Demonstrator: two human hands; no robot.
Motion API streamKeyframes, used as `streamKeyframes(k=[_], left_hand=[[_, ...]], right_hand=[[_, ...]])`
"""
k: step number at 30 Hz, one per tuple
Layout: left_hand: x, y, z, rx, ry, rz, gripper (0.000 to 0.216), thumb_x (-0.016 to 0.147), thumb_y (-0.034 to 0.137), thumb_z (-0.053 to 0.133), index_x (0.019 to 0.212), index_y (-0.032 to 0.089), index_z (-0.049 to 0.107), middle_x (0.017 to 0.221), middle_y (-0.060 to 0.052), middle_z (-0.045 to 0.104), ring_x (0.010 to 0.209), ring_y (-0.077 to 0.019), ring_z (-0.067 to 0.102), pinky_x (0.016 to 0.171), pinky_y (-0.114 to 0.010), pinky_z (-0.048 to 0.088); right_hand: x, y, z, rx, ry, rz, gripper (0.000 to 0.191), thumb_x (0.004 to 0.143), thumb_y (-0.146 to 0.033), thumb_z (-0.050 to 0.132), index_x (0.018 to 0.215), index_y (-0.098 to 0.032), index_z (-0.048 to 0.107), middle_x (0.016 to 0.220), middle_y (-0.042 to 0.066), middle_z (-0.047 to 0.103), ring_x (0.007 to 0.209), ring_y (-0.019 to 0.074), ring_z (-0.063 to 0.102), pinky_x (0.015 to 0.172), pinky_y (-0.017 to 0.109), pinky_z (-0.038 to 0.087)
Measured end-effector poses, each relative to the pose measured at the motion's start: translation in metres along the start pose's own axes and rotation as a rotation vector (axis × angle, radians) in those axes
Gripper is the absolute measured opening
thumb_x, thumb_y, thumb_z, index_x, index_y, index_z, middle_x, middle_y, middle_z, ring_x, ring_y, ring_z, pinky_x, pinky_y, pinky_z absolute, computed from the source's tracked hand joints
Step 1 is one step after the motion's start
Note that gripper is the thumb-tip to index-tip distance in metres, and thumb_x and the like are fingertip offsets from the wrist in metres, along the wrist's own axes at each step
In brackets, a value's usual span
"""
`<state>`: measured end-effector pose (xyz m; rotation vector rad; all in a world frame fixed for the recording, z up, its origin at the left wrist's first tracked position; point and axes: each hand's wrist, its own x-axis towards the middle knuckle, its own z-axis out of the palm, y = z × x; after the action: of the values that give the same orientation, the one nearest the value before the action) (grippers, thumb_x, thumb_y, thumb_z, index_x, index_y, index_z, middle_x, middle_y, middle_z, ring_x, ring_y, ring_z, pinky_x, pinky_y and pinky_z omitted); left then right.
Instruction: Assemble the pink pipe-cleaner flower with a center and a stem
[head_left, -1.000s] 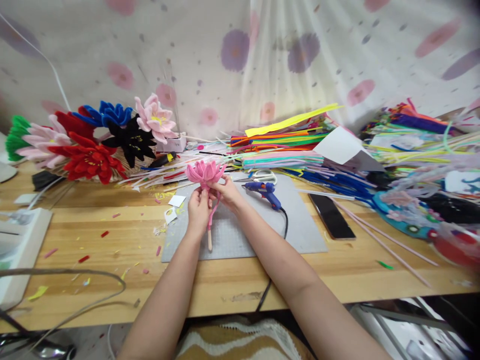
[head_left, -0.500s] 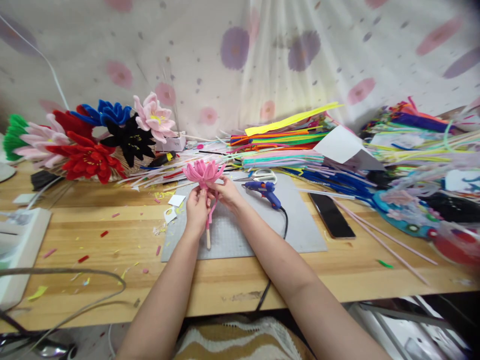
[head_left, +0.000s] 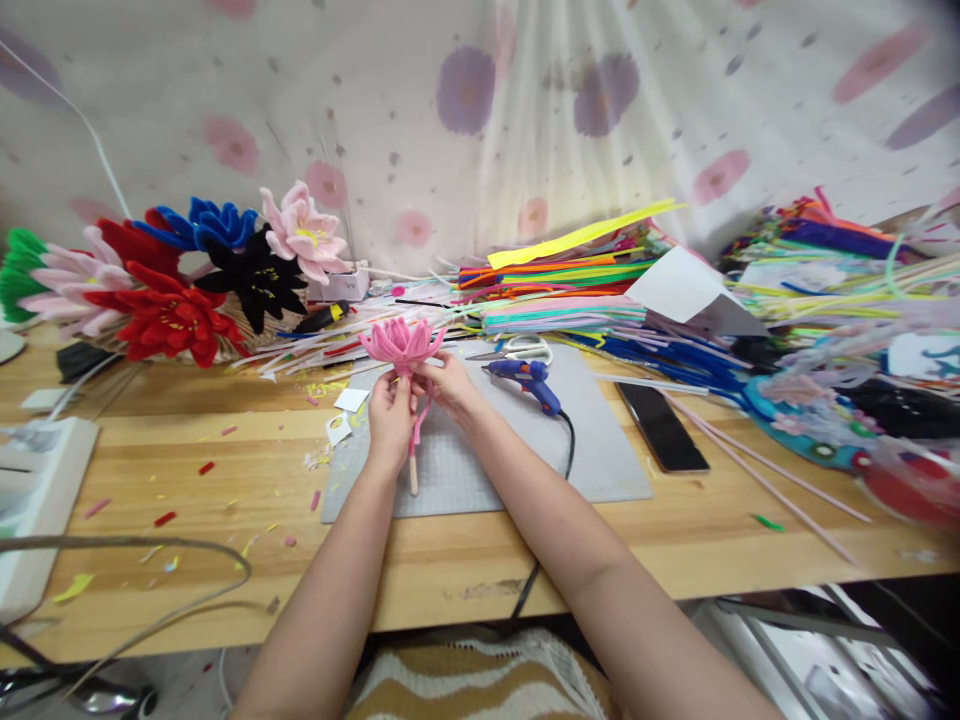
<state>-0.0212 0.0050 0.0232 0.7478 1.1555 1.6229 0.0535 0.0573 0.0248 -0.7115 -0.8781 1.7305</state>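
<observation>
A pink pipe-cleaner flower [head_left: 403, 342] stands upright over a grey cutting mat [head_left: 600, 450], on a wooden stick [head_left: 412, 472] with a loose pink strand hanging beside it. My left hand [head_left: 390, 420] is closed round the stick just under the bloom. My right hand [head_left: 448, 383] pinches the flower's base from the right side. A blue hot glue gun [head_left: 529, 378] lies on the mat right of my right hand, its black cord running toward the table's front edge.
Finished flowers [head_left: 172, 280] in red, black, blue and pink lie at the back left. Stacks of coloured pipe cleaners [head_left: 570, 290] fill the back. Scissors [head_left: 525, 350], a black phone [head_left: 661, 428], a white box [head_left: 37, 480] and paper scraps lie around.
The flower and both hands have shifted slightly left and up in view; the grip on the stick and bloom looks the same.
</observation>
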Motion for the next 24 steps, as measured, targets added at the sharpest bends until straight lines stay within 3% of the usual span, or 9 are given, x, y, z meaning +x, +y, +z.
streamKeyframes(k=[8,17,24], left_hand=[[0.0018,-0.0050,-0.0016,0.003,-0.024,0.139,0.027,0.071,0.036,0.065,0.084,0.017,0.051,0.056,0.005,0.053,0.041,-0.0036,0.040,0.039,-0.016,0.028],[0.0015,-0.0042,-0.0023,0.016,-0.025,0.146,0.030,0.070,0.038,0.066,0.084,0.017,0.051,0.054,0.005,0.053,0.040,-0.0041,0.038,0.038,-0.016,0.026],[0.0030,-0.0013,0.0007,-0.060,0.009,0.083,0.020,0.071,0.032,0.062,0.076,0.017,0.049,0.049,0.005,0.052,0.038,-0.0051,0.039,0.038,-0.017,0.028]], right_hand=[[-0.0011,0.0006,0.0054,-0.013,-0.030,-0.001,0.060,0.044,-0.042,0.081,0.081,-0.020,0.039,0.040,-0.010,0.048,0.031,0.0088,0.041,0.031,0.023,0.039],[0.0000,-0.0006,0.0068,-0.016,-0.030,-0.001,0.058,0.045,-0.041,0.080,0.081,-0.020,0.038,0.043,-0.009,0.050,0.031,0.0073,0.040,0.030,0.022,0.039],[-0.0060,-0.0007,0.0081,-0.017,0.007,0.002,0.073,0.045,-0.038,0.081,0.094,-0.023,0.027,0.045,-0.014,0.049,0.030,0.0105,0.044,0.032,0.024,0.041]])
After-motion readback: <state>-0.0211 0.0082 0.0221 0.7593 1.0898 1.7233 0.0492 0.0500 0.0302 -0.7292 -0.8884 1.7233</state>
